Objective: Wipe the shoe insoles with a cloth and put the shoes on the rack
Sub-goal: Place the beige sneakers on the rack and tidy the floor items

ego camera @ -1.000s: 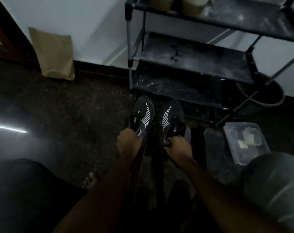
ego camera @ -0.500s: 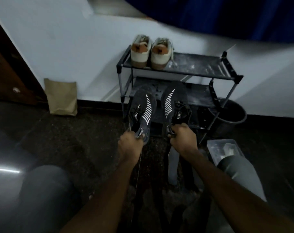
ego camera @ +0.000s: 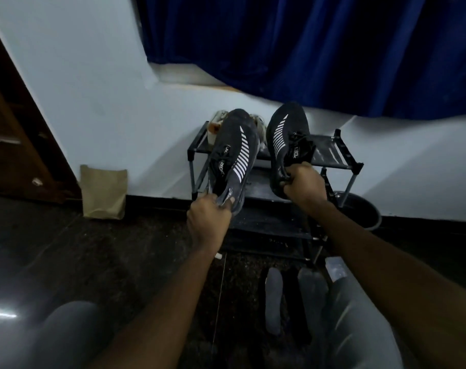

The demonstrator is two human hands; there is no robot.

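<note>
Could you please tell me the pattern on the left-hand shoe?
The shoe bears white slanted stripes on black; head view.

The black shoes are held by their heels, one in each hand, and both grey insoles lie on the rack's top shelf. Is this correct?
No. The head view shows the grey insoles on the floor before the rack, not on its shelf. The rest is right.

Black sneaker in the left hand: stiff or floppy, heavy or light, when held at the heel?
Likely light: the left hand holds the black sneaker up by its heel alone, toe raised. The sole seems fairly stiff, since the shoe runs straight without drooping. The knit-looking upper probably gives under the grip.
</note>
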